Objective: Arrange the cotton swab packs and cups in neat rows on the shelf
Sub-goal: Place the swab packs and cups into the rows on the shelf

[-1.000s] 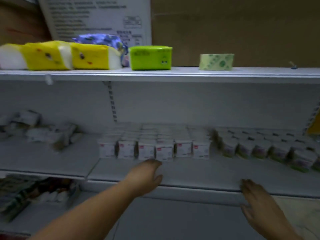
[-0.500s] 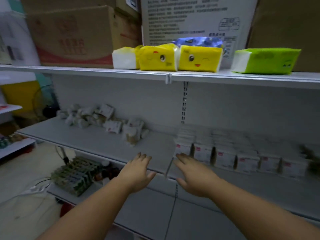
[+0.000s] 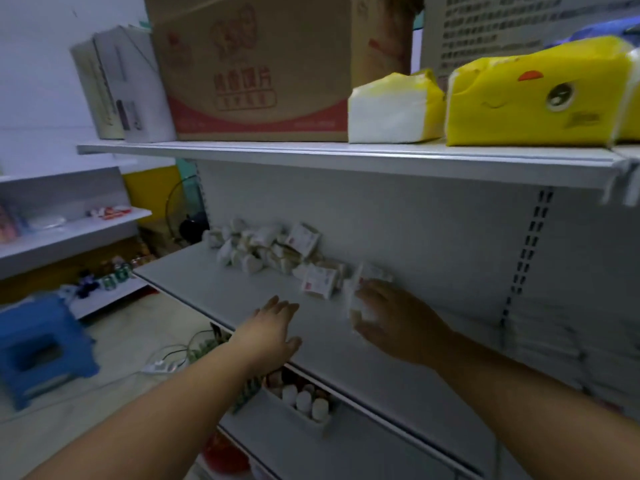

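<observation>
1. Hands first. Right hand [image 3: 398, 323], just right of centre: curls round a white cotton swab pack [image 3: 362, 301], thumb underneath, fingers over the top. Pretty blurry, so no reading the label.
2. Held pack: up off the middle shelf [image 3: 207, 282], close to the back panel [image 3: 415, 230], just right of the loose pile of swab packs [image 3: 266, 247].
3. Left hand [image 3: 273, 329], centre of frame: flat, fingers straight and together, holding nothing. Hangs over the front part of the middle shelf. Can't tell whether touching the surface or not.
4. That pile, upper-middle of frame: jumbled against the back panel, tilted every which way, red-and-white labels on a few. One labelled pack [image 3: 318, 282] at the pile's right end, just beside the right hand's fingertips.
5. Far right, same shelf level: looks like tidy stacked rows of white packs [image 3: 554, 341], but way too smeared to count.
6. Top shelf [image 3: 311, 157], left to right: brown cardboard box [image 3: 263, 64] with red print, then a white-and-yellow tissue pack [image 3: 391, 105], then a yellow tissue pack [image 3: 533, 95] with a cartoon face.
7. Below the left wrist, one level down: small white-capped bottles [image 3: 304, 400] standing in a tray.
8. Lower left of frame: blue plastic stool [image 3: 38, 344] on the floor.
</observation>
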A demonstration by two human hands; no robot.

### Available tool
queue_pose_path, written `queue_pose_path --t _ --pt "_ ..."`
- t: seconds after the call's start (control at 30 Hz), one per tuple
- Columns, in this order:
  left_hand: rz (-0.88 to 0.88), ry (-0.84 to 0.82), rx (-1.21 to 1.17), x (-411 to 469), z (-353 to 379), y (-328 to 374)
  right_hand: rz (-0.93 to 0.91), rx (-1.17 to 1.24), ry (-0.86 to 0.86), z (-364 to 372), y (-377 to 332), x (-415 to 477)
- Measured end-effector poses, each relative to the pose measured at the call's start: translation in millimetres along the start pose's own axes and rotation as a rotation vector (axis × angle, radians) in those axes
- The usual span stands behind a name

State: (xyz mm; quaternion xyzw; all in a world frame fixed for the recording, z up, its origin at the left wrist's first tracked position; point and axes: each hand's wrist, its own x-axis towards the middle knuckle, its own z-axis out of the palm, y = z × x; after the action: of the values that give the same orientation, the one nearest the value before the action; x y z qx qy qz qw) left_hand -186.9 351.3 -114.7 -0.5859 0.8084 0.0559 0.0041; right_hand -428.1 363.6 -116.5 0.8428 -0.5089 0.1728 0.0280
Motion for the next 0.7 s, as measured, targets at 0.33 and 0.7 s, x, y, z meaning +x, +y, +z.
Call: queue_pose_path --t 0.33,0.7 --pt "-0.024 -0.03 -0.225 96.0 3.3 -64.1 0.057 -0.101 -0.068 45.7 -38.3 122.2" --pt "0.216 0.492 -0.09 208.2 -4.8 -159.7 0.596 -0.437 -0.041 115.3 -25.2 199.7"
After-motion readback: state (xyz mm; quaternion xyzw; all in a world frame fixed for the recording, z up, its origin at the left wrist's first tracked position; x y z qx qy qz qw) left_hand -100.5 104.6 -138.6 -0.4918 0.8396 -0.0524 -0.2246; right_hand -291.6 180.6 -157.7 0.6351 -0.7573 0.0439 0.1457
